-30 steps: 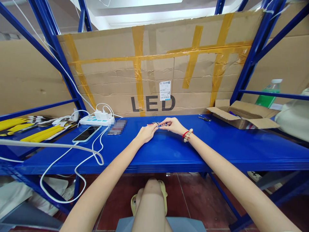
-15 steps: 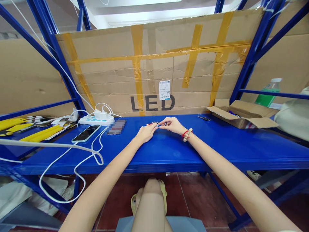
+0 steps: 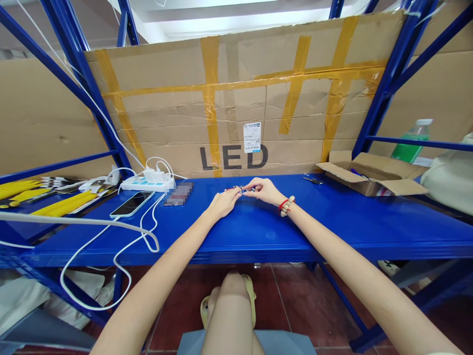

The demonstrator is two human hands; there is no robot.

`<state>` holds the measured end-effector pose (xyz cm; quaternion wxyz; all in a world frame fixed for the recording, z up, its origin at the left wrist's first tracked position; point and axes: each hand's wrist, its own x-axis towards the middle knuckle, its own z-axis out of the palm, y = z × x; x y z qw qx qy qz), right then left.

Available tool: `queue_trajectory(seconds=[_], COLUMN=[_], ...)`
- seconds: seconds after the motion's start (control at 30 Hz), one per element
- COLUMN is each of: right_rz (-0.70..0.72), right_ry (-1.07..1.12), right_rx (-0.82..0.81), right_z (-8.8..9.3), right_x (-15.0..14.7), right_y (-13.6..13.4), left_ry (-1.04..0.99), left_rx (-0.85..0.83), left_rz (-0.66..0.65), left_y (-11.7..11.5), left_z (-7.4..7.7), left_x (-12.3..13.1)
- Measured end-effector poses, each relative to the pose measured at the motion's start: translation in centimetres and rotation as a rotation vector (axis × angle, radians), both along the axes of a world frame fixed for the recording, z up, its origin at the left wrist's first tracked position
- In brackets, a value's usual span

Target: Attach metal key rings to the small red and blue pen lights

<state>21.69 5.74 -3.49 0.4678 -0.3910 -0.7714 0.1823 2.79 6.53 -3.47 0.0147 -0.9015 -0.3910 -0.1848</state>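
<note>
Near the back of the blue tabletop [image 3: 242, 231], my two hands meet at the fingertips. My left hand [image 3: 223, 202] rests low over the surface, its fingers pressed together around small pieces. My right hand [image 3: 265, 191] comes in from the other side in a pinch, thumb and index finger together. Between them lies a small glinting item [image 3: 242, 190] with dark blue, red and silvery bits, too small and too covered to name. On my right wrist sits a bracelet [image 3: 286, 206] of pale beads with a red cord.
Left of my hands lie a blurred-out flat object [image 3: 179, 194], a phone [image 3: 133, 204] on a cable and a white power strip [image 3: 148, 184]. Keys [image 3: 312, 181] and an open cardboard box [image 3: 364, 172] are at right. A large cardboard sheet [image 3: 170, 123] stands behind.
Both hands keep almost the same place and grip. The view has shifted only very slightly.
</note>
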Motion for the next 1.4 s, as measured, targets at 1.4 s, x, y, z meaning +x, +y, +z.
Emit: queue_trajectory(seconds=[1.4], right_rz=[-0.005], right_ry=[0.006], right_rx=[-0.016], right_z=[-0.04], right_x=[-0.02], right_y=[-0.01], left_ry=[-0.004], left_rx=[-0.007], left_rz=[-0.01], left_y=[0.16], left_z=[-0.11], left_x=[-0.04])
